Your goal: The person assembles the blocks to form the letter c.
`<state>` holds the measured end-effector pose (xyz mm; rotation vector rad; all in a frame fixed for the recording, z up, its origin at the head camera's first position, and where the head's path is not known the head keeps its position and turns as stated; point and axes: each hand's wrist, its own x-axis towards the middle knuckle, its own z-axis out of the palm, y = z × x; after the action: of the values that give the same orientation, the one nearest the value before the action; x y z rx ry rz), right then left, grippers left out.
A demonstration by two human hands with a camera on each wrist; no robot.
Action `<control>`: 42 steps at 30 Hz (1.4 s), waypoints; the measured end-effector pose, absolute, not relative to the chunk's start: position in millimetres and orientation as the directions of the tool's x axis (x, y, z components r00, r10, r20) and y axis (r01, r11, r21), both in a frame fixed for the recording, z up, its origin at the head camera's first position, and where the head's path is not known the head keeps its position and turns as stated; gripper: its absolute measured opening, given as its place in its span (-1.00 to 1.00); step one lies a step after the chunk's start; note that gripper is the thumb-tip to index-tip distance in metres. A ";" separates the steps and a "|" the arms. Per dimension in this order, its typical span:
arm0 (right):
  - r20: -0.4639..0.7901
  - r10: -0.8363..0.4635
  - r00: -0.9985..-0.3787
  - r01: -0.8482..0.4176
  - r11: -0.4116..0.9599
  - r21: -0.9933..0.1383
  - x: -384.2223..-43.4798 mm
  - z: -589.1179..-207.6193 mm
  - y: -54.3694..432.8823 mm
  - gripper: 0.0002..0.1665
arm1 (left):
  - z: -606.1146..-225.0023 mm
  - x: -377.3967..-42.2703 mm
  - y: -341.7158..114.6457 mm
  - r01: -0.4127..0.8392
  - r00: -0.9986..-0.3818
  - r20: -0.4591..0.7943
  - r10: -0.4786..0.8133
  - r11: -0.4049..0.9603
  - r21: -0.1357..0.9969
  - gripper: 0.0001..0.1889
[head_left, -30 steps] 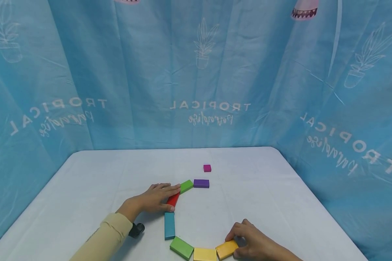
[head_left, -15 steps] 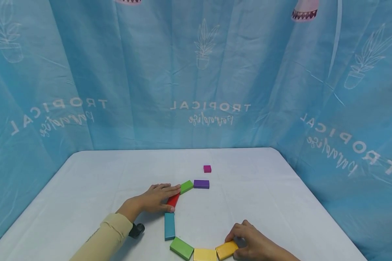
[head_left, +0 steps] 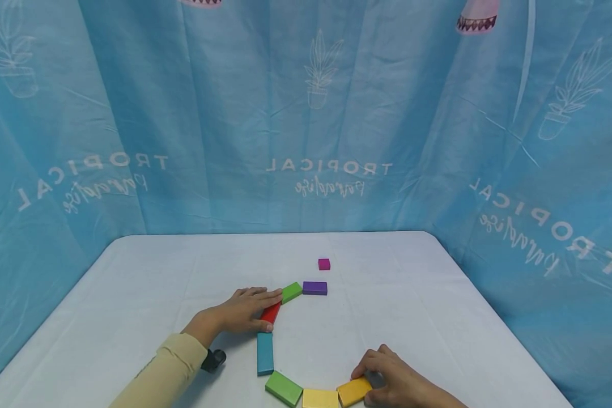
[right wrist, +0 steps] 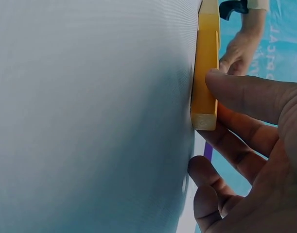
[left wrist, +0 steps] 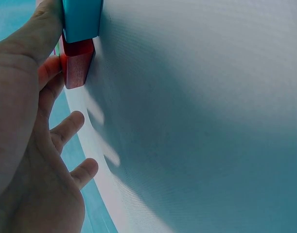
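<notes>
Wooden blocks lie in a curved row on the white table (head_left: 418, 317). My left hand (head_left: 242, 310) grips the red block (head_left: 271, 313), thumb at its near end and forefinger at its far end. Beyond it come a green block (head_left: 292, 292) and a purple block (head_left: 314, 288). Nearer are a teal block (head_left: 265, 354), a larger green block (head_left: 284, 388) and a pale yellow block (head_left: 319, 398). My right hand (head_left: 395, 377) pinches the orange-yellow block (head_left: 353, 391) at the row's right end, touching the pale yellow one; the right wrist view shows the thumb on its side.
A small magenta cube (head_left: 323, 264) sits by itself behind the purple block. Blue printed curtain (head_left: 306, 113) hangs along the table's back and sides. A black wrist device (head_left: 213, 360) is strapped below the left sleeve (head_left: 168, 365).
</notes>
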<state>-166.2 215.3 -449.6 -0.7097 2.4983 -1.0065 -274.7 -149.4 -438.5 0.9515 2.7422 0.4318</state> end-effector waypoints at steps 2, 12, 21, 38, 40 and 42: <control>-0.139 -0.566 -0.813 -0.310 0.621 -0.720 -166.0 -449.4 215.2 -0.64 | -439.0 -274.8 -149.5 0.569 -0.772 -0.096 0.628 0.750 0.337 -0.21; -0.118 -0.550 -0.826 -0.330 0.644 -0.690 -166.5 -441.6 216.6 -0.64 | -439.7 -274.8 -149.7 0.571 -0.774 -0.094 0.626 0.755 0.323 -0.21; -0.037 -0.528 -0.848 -0.373 0.646 -0.666 -196.7 -421.1 210.1 -0.64 | -439.6 -276.3 -151.4 0.576 -0.767 -0.101 0.633 0.750 0.326 -0.21; 0.206 -0.315 -0.926 -0.370 0.656 -0.658 -309.9 -421.6 168.2 -0.68 | -440.8 -275.6 -152.9 0.589 -0.753 -0.102 0.650 0.735 0.336 -0.21; 0.200 -0.282 -0.938 -0.343 0.681 -0.647 -323.6 -423.4 162.9 -0.67 | -440.3 -275.0 -152.9 0.586 -0.756 -0.103 0.646 0.739 0.333 -0.21; 0.189 -0.251 -0.949 -0.313 0.706 -0.635 -336.5 -425.2 158.3 -0.66 | -439.3 -274.4 -153.2 0.584 -0.760 -0.101 0.642 0.742 0.329 -0.21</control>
<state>-336.5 158.3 -425.2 -0.4947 2.9831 -1.1361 -274.4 -153.2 -439.3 0.9743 2.7345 0.4127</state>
